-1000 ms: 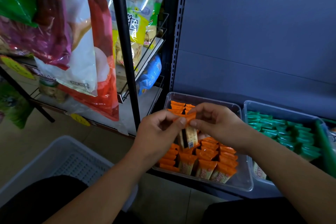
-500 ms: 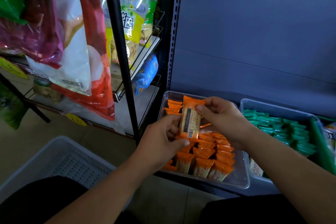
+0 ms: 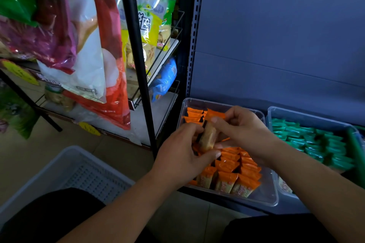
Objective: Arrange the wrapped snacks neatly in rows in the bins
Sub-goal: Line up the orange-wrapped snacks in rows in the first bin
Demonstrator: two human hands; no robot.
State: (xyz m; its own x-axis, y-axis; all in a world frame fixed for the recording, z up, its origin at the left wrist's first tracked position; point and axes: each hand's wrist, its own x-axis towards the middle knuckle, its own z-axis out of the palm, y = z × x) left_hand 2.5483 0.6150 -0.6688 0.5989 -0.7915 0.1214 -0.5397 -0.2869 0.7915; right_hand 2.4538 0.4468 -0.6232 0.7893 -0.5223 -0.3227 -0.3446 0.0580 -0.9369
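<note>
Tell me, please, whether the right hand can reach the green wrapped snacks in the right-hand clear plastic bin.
Probably yes: the clear plastic bin beside the right hand is open-topped, nothing covering the green wrapped snacks. That hand and the left hand grip an orange-wrapped snack, so it must release first.

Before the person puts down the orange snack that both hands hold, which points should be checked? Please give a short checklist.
1. The left hand and right hand both grip the held snack: ok.
2. Held snack is above the clear bin: ok.
3. Free gap in the middle rows: cannot tell, the hands cover it.
4. The front row stands in line: ok.
5. The green snacks lie apart in their own bin: ok.
</note>
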